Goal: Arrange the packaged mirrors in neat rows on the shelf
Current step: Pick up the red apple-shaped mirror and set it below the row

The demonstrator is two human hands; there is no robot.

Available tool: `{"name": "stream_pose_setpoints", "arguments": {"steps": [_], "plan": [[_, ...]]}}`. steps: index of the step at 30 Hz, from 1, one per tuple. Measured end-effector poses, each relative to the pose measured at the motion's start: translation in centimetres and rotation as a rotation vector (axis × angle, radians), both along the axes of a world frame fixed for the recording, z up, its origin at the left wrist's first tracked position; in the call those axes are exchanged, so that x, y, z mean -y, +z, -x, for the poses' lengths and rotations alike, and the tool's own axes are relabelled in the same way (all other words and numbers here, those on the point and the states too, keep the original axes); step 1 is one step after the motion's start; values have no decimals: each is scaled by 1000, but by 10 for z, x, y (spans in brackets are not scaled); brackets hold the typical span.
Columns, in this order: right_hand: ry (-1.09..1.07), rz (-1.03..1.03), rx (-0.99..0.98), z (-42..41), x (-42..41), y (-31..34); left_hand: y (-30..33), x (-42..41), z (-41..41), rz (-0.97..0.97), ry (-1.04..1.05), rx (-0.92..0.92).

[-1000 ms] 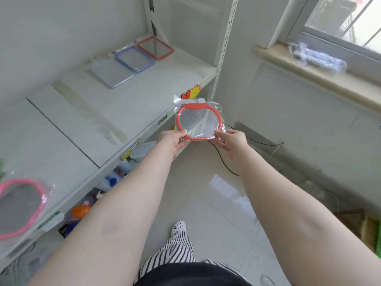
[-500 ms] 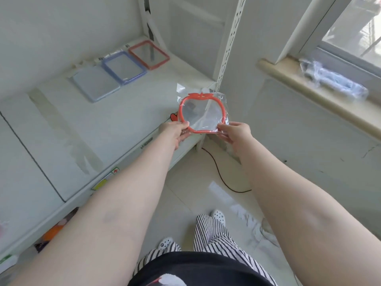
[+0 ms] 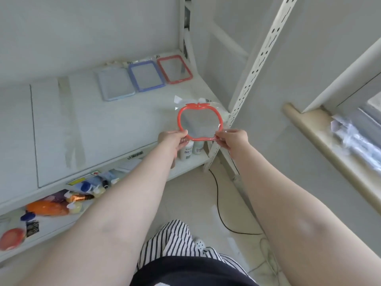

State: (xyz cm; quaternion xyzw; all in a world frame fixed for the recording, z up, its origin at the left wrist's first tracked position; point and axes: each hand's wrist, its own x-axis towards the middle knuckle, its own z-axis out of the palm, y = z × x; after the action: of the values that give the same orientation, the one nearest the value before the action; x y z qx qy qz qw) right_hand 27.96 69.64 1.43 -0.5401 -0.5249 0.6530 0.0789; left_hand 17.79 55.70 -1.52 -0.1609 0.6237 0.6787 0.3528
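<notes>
A white shelf [image 3: 115,124] carries three packaged rectangular mirrors side by side along its back edge: a pale blue mirror [image 3: 115,83], a purple mirror [image 3: 146,76] and a red mirror [image 3: 174,69] nearest the corner. A strip of tape [image 3: 70,122] runs across the shelf surface, and a perforated upright post [image 3: 250,75] rises at its right end. On the lower shelf [image 3: 51,221] lie bottles and tubes, among them an orange bottle [image 3: 47,207], with two small jars [image 3: 190,150] under the held piece. A black cable [image 3: 221,211] trails over the tiled floor, and a plastic-wrapped bundle [image 3: 354,139] rests on the windowsill [image 3: 317,139]. Compared with half a second earlier, the camera view has tilted lower, bringing the lower shelf into sight, while the apple-shaped mirror [image 3: 199,122] in its clear bag has moved over the shelf's front right corner. Both arms are stretched forward; the left hand [image 3: 172,138] and right hand [image 3: 233,139] each pinch the frame's bottom edge between fingers and thumb, holding it above the shelf.
</notes>
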Motion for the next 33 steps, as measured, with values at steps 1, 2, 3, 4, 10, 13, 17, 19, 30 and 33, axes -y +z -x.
{"name": "stream_pose_setpoints", "arguments": {"steps": [1,2,3,4,10,13,17,19,30,33], "plan": [[14,-8,-12,8,-5,1,2,-3,6,-7,19,-2],[27,-17,-16,15,-10,1,2,-7,11,-8,36,-9],[39,-32,-16,23,-15,1,3,-11,17,-5,52,-17],[53,-48,-13,31,-21,0,3,-16,24,4,62,-24],[75,-76,32,87,-60,-10,0,-48,74,19,43,-26],[38,-66,13,116,-78,-13,-3,-64,102,28,-26,-18],[47,-65,-14,146,-94,-20,-9,-77,130,43,-82,-13],[41,-66,-18,157,-100,-27,-14,-79,139,72,-99,-23],[177,-102,133,189,-125,-66,-50,-96,157,223,-104,-33],[194,-133,164,190,-128,-69,-57,-99,156,303,-113,-62]]}}
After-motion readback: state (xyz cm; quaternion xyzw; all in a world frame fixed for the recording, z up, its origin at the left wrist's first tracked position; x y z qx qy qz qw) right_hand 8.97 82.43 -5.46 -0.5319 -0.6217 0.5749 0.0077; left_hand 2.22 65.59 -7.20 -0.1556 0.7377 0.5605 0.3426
